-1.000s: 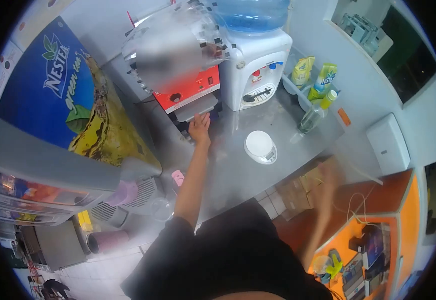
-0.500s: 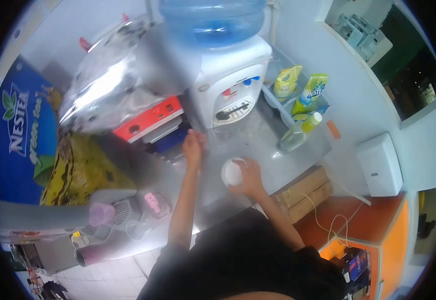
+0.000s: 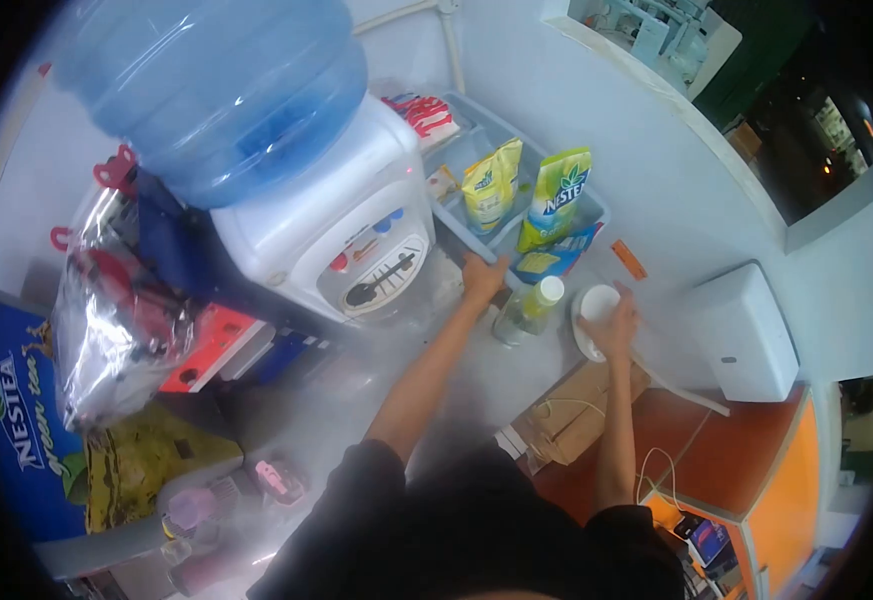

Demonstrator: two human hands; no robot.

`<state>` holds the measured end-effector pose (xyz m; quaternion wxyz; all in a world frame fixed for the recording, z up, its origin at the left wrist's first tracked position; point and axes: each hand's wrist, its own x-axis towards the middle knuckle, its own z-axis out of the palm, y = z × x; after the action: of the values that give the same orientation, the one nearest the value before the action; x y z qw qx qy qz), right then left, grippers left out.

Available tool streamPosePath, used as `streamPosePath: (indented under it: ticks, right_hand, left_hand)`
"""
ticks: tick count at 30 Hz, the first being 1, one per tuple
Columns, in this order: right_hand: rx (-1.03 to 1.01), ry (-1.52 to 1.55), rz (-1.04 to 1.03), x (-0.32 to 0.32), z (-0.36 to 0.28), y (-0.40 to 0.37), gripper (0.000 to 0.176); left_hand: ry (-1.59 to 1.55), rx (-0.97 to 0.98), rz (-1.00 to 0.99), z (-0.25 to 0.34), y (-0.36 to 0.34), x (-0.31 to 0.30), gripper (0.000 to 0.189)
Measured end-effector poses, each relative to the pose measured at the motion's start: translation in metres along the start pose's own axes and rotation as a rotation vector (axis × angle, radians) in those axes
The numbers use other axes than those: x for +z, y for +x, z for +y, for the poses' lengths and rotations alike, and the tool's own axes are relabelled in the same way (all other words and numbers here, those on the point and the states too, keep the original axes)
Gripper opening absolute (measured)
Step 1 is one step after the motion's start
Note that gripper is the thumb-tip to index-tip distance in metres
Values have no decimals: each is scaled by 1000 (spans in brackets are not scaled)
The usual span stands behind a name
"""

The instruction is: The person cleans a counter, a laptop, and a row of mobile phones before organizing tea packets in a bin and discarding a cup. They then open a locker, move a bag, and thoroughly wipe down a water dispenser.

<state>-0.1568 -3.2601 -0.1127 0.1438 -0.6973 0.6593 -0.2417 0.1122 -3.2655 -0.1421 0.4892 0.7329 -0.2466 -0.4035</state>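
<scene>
My right hand (image 3: 616, 322) holds a white cup or bowl (image 3: 592, 310), tilted, at the right end of the metal counter (image 3: 356, 400). My left hand (image 3: 484, 280) is at the front edge of a grey-blue tray (image 3: 466, 232), its fingers bent; whether they grip the rim is hard to tell. Between the hands stands a clear bottle (image 3: 521, 315) with a yellow-green neck and white cap. In the tray are a yellow pouch (image 3: 493, 188), a green Nestea pouch (image 3: 556, 195) and a blue packet (image 3: 558, 255).
A white water dispenser (image 3: 326, 210) with a blue bottle (image 3: 226, 90) stands at upper left. Beside it are a plastic-wrapped bundle (image 3: 121, 320) and a red box (image 3: 218, 340). A brown cardboard piece (image 3: 571, 410) lies by the counter's right edge, below a white wall dispenser (image 3: 746, 335).
The view has swung right. My left hand has moved from beside the red box to the tray's edge. My right hand has carried the white cup or bowl right, past the bottle.
</scene>
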Motion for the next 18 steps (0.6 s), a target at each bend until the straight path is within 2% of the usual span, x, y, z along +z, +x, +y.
streamPosePath:
  ticks: [2, 4, 7, 8, 9, 10, 11, 12, 13, 14, 15, 17, 18]
  right_hand:
    - [-28, -13, -12, 19, 0, 21, 100]
    - [-68, -20, -21, 22, -2, 34, 102]
    - [-41, 89, -112, 19, 1, 51, 99]
    - [-202, 142, -14, 22, 22, 66, 95]
    - [-358, 195, 82, 26, 36, 73, 90]
    - [-314, 185, 147, 16, 31, 76, 83]
    - [-273, 176, 220, -8, 16, 88, 75]
    - [-271, 333, 211, -32, -16, 98, 71]
    - [-269, 486, 191, -51, -54, 107, 67]
    - [-350, 525, 118, -64, -84, 123, 64]
    - [-434, 564, 46, -70, -110, 146, 62]
    - [-576, 653, -236, -66, -152, 205, 62]
    - [-574, 684, -492, -56, -169, 239, 62]
  left_hand:
    - [-95, 67, -50, 9, -10, -14, 71]
    - [11, 81, -15, -2, -1, -22, 69]
    - [-82, -4, -209, 9, -13, -52, 74]
    - [-81, -2, -203, 16, -11, -62, 74]
    - [105, 54, -205, 19, -9, -72, 73]
    - [294, 103, -211, 21, -11, -82, 72]
    - [400, 265, -143, 41, -20, -91, 76]
    - [400, 275, -139, 46, -13, -88, 76]
    - [251, 430, -28, 49, -7, -82, 74]
    - [102, 577, 85, 49, -1, -73, 72]
    - [100, 576, 92, 47, 14, -58, 72]
    - [236, 749, 465, 37, 45, -28, 62]
    - [232, 750, 476, 44, 48, -25, 62]
